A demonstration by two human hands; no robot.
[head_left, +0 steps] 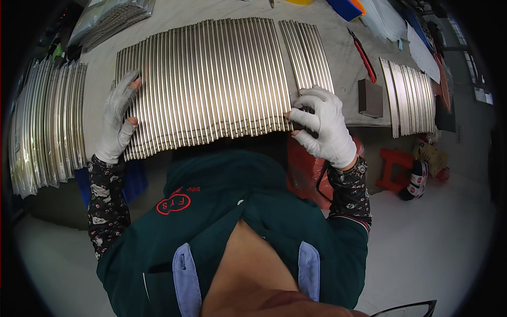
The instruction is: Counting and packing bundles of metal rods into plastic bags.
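Note:
A wide row of slim silvery metal rods [206,79] lies side by side on the grey table, their near ends close to the front edge. My left hand [117,119], in a white glove with bare fingertips showing, rests along the row's left side with thumb and fingers spread. At the right side, my right hand [322,124], gloved the same way, has its fingers bent and apart, the tips against the outermost rods near their lower ends. Beyond that hand lies a narrower group of rods [307,53], separated from the wide row by a thin gap.
Plastic-wrapped rods [50,121] lie at the left, and a wrapped stack [113,21] at the far left. Right of my right hand are a dark grey block [371,99], a red-handled tool [363,55] and more rods [409,98]. A red stool [395,169] stands below.

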